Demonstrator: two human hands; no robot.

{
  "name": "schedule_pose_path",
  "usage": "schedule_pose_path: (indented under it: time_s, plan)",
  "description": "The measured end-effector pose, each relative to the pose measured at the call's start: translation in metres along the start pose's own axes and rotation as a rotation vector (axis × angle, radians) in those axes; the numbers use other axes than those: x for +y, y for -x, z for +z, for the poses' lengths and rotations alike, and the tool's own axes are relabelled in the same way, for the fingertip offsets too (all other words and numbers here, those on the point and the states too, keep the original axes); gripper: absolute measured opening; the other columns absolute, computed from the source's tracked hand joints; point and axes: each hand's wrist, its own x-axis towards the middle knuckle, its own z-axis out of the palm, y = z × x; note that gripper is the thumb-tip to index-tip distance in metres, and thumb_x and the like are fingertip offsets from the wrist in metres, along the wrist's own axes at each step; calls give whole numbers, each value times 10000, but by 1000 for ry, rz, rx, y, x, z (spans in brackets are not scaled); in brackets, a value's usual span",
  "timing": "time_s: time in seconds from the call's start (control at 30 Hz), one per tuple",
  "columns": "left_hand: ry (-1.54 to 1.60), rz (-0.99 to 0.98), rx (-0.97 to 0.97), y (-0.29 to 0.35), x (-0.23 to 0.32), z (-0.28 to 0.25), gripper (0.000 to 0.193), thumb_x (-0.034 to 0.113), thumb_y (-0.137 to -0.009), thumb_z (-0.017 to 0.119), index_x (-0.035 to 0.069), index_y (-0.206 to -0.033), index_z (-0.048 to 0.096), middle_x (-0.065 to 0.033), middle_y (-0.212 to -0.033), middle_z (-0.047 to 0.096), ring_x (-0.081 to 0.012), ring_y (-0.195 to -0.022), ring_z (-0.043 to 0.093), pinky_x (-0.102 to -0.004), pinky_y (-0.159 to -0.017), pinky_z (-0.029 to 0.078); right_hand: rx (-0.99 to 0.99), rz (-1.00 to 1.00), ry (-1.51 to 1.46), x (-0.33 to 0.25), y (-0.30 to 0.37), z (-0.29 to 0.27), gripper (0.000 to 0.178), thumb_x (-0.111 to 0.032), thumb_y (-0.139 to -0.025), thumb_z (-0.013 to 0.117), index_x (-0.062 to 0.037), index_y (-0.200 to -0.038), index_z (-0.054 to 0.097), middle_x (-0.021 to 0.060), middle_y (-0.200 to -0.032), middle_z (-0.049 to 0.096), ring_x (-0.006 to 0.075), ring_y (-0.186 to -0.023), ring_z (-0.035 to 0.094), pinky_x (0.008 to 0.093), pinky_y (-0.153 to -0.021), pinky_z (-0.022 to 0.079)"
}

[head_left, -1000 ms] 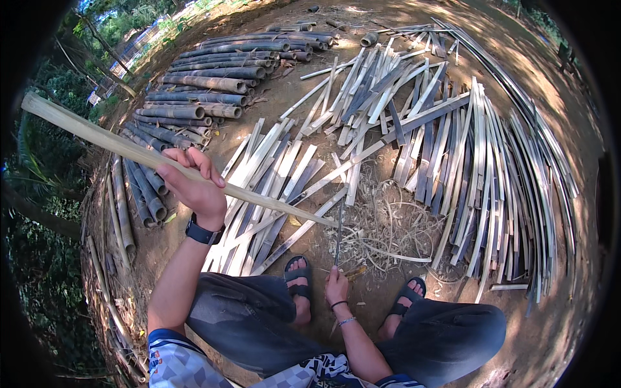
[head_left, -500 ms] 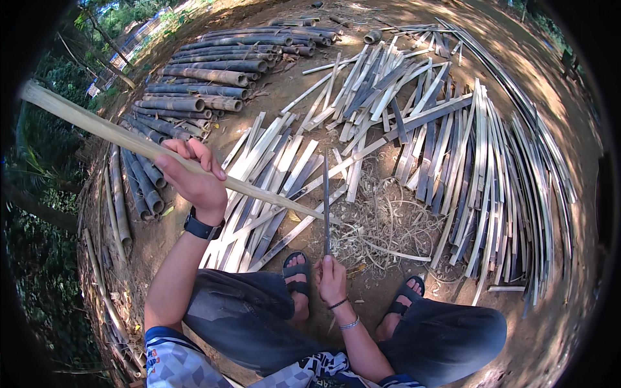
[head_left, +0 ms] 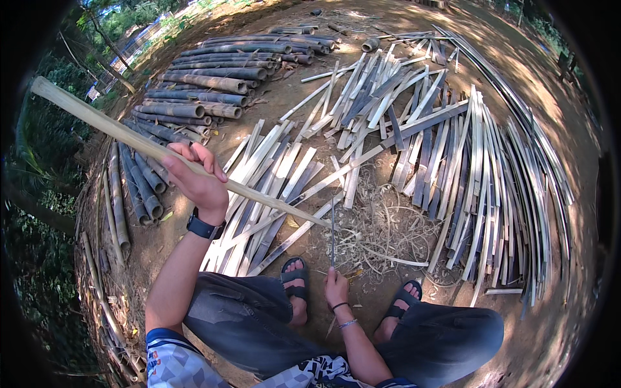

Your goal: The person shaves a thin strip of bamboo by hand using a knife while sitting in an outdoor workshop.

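My left hand (head_left: 199, 181) is closed around a long pale bamboo strip (head_left: 103, 121). The strip slants from the upper left down to the middle, and its thin lower end comes close to the knife (head_left: 333, 236). Gripping that knife from below is my right hand (head_left: 336, 288), in front of my feet. Its narrow blade points away from me and looks foreshortened; whether it touches the strip I cannot tell. Curled bamboo shavings (head_left: 394, 229) lie on the ground just beyond and to the right of the blade.
Dark bamboo poles (head_left: 207, 83) are stacked at the far left. Split bamboo slats (head_left: 482, 194) spread across the right, with another heap (head_left: 272, 174) beyond my left forearm. Loose slats (head_left: 388, 90) lie farther back. My sandalled feet (head_left: 295, 284) flank my right hand.
My right hand has drawn slightly toward me and to the right with the knife, and the blade now looks shorter and thinner. The left hand keeps its hold on the strip, nearly still.
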Motion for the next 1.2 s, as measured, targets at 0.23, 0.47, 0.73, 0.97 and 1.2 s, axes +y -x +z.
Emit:
schedule_pose_path:
  time_s: [0.23, 0.47, 0.73, 0.97, 1.2]
  plan:
    - [-48, -2, 25, -1, -5, -21, 501, 596, -973, 214, 121, -839, 292, -30, -554, 343, -118, -378, 305, -232, -340, 285, -72, -82, -105, -32, 3, -2, 545, -446, -976, 418, -26, -652, 541, 30, -480, 474, 149, -384, 474, 319, -383, 363]
    - [7, -15, 20, 1, -1, 5, 491, 582, -980, 208, 122, -832, 296, -31, -550, 345, -123, -378, 302, -236, -349, 288, 35, 360, 344, 74, -7, 0, 595, -517, -934, 445, 26, -769, 625, 172, -608, 610, 341, -566, 628, 437, -557, 489]
    - [216, -156, 5, 1, 6, -32, 492, 595, -958, 293, 124, -819, 334, -26, -564, 358, -120, -408, 337, -231, -384, 297, -148, 62, 185, -48, 20, -12, 537, -456, -927, 487, 62, -895, 624, 292, -759, 620, 462, -815, 614, 500, -706, 471]
    - [297, -333, 75, -3, 49, -53, 315, 373, -959, 487, 133, -778, 396, 15, -588, 351, -82, -464, 331, -211, -439, 282, -418, -132, -14, -120, 48, -19, 475, -405, -937, 493, 56, -942, 609, 327, -846, 607, 474, -880, 592, 485, -750, 472]
    - [470, -359, -291, 5, 59, -97, 273, 299, -974, 443, 136, -772, 359, 37, -525, 304, -59, -393, 279, -206, -423, 269, -589, -94, -97, -147, 71, -9, 462, -413, -962, 448, 20, -899, 599, 264, -792, 624, 438, -834, 609, 465, -727, 466]
